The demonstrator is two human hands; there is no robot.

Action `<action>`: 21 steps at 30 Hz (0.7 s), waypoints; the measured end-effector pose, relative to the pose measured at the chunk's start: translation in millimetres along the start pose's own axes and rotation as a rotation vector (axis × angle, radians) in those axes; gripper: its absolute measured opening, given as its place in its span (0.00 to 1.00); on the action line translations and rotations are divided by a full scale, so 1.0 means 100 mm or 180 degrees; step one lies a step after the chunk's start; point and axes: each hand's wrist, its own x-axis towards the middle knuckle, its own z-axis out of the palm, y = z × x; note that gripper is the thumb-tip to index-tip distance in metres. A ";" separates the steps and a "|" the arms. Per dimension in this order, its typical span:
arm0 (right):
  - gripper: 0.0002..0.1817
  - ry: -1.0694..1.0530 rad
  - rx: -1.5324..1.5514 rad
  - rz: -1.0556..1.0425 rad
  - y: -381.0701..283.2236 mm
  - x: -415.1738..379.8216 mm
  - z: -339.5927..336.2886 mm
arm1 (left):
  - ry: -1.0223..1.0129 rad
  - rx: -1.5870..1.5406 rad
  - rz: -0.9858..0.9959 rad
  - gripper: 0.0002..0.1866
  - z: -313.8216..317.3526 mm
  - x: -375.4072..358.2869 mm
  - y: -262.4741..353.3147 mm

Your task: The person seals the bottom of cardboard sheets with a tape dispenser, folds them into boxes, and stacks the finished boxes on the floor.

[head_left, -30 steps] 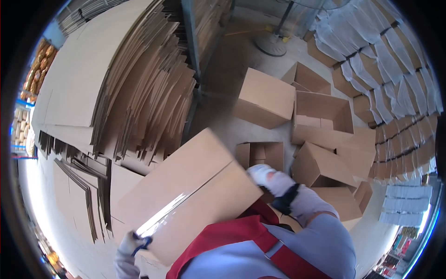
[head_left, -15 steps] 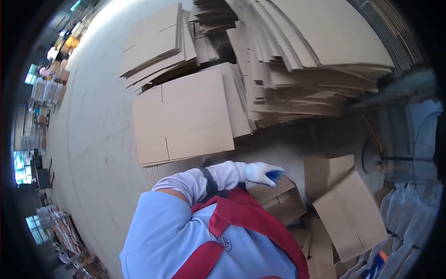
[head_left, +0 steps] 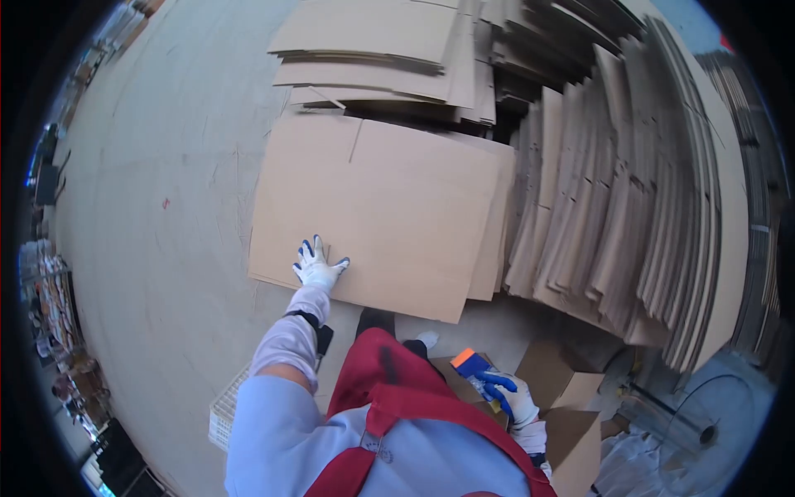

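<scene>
My left hand [head_left: 317,267], in a white glove with blue fingertips, rests with spread fingers on the near left part of a flat cardboard sheet [head_left: 389,215]. This sheet tops a low pile of flattened boxes on the floor. At my right side, my right hand [head_left: 517,399], gloved alike, is closed around a blue tool with an orange end that looks like a tape dispenser [head_left: 472,364]. Part of that tool is hidden by the fingers. Just beyond the right hand stands an open cardboard box [head_left: 559,373], with another box [head_left: 575,447] nearer to me.
More flattened boxes [head_left: 364,33] lie behind the sheet. A large stack of folded cardboard [head_left: 613,190] leans at the right. A reel-like metal stand [head_left: 683,422] is at the lower right. Beside my left hip sits a white crate [head_left: 225,414]. Concrete floor [head_left: 157,215] stretches left.
One gloved hand, earlier stretched out over the boxes at the right, is now flat on the cardboard sheet. The blue and orange tool now shows in my right hand. The view has turned.
</scene>
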 end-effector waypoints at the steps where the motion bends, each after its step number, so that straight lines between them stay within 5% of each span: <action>1: 0.14 0.0061 -0.0282 -0.0056 -0.20 0.08 -0.01 | 0.0074 0.0030 0.0045 0.60 0.06 0.09 0.00; 6: 0.14 0.0059 -0.0943 -0.0015 -0.75 0.52 -0.13 | 0.0341 -0.0556 -0.0697 0.63 0.82 -0.21 -0.09; 8: 0.14 -0.0073 -0.1088 -0.0161 -0.81 0.59 -0.21 | 0.0689 -0.1807 -0.1762 0.64 1.28 -0.51 -0.13; 11: 0.15 -0.0173 -0.0633 0.0181 -0.77 0.69 -0.22 | -0.0431 -0.3497 -0.3408 0.57 2.17 -0.53 0.02; 14: 0.15 -0.0446 -0.1161 0.0020 -0.81 0.80 -0.20 | -0.0454 -0.5536 -0.3540 0.40 2.78 -0.32 0.38; 17: 0.18 -0.0680 -0.1198 -0.0200 -0.74 0.78 -0.35 | -0.0284 -0.6809 -0.2986 0.24 3.35 -0.10 0.29; 18: 0.18 -0.0738 -0.1203 -0.0240 -0.69 0.79 -0.42 | -0.0750 -0.7323 -0.2605 0.23 3.30 -0.13 0.16; 19: 0.18 -0.0804 -0.1228 -0.0409 -0.65 0.84 -0.50 | -0.0883 -0.6430 -0.3054 0.22 2.58 -0.41 0.16; 21: 0.17 -0.0879 -0.1336 -0.0700 -0.69 0.91 -0.55 | -0.0620 -0.6352 -0.2791 0.22 2.68 -0.54 -0.08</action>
